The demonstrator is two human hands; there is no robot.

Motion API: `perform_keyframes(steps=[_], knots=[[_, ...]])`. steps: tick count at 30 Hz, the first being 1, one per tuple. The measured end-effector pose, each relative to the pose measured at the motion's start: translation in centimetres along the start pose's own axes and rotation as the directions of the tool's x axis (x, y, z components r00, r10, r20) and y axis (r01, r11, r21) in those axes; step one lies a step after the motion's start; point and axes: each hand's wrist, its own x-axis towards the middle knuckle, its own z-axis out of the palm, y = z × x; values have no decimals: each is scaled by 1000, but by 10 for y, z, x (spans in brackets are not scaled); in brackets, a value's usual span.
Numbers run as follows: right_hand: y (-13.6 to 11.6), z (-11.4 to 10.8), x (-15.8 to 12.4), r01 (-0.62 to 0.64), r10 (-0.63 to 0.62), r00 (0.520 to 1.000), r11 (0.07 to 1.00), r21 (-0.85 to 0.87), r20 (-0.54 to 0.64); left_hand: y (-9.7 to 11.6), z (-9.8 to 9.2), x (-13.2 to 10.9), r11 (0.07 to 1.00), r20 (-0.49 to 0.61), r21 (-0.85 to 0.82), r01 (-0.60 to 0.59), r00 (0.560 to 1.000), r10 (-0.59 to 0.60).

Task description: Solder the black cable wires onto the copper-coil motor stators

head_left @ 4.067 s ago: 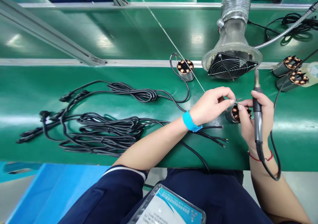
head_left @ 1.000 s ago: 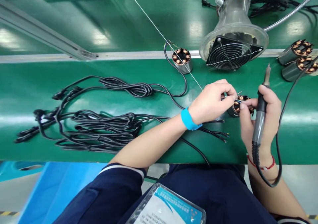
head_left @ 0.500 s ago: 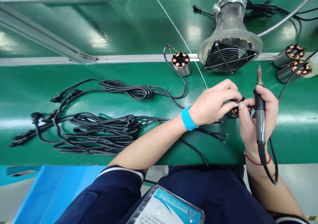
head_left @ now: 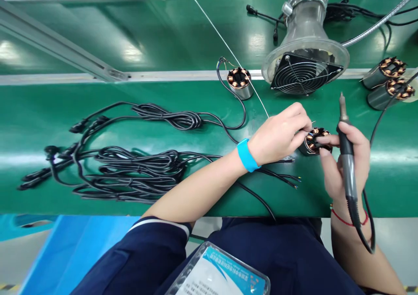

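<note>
My right hand (head_left: 348, 164) is wrapped round a soldering iron (head_left: 348, 173), its tip pointing up and away from me. The index finger of that hand reaches over the copper-wound stator (head_left: 311, 144) on the bench, with the thumb close to its edge. At the stator's left side, my left hand (head_left: 282, 131) is closed in a pinch; what lies between its fingers is hidden. A thin pale wire (head_left: 228, 46) slants down from above and passes out of sight behind this hand. Below the left wrist lie stripped cable ends (head_left: 295, 181).
Coiled black cables (head_left: 137, 173) spread over the left of the green bench (head_left: 183, 94). Another stator (head_left: 239, 83) with a cable stands at the back, beside a fume extractor hood (head_left: 305, 64). Two more stators (head_left: 390, 94) sit at the far right.
My right hand, with the soldering iron, has moved slightly right and its fingers have parted from those of my left hand. More of the stator between the hands now shows.
</note>
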Motion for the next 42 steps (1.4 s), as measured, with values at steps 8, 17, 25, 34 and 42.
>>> perform_keyframes(steps=[8,17,25,34,42], knots=[[10,0,10,176,-159,984,945,-277,81,-1,2,0,997,-17,24,67,998,-67],[19,7,4,78,-83,996,983,-166,-22,0,9,-3,991,-26,-50,121,992,-123],[17,13,4,56,-53,991,998,20,-121,6,11,-5,973,-73,-175,147,984,-162],[18,9,0,47,-45,994,999,24,-101,9,17,-7,971,-131,-214,104,982,-134],[7,-10,-18,227,-238,937,971,-72,-256,9,21,-9,977,-99,-150,150,981,-166]])
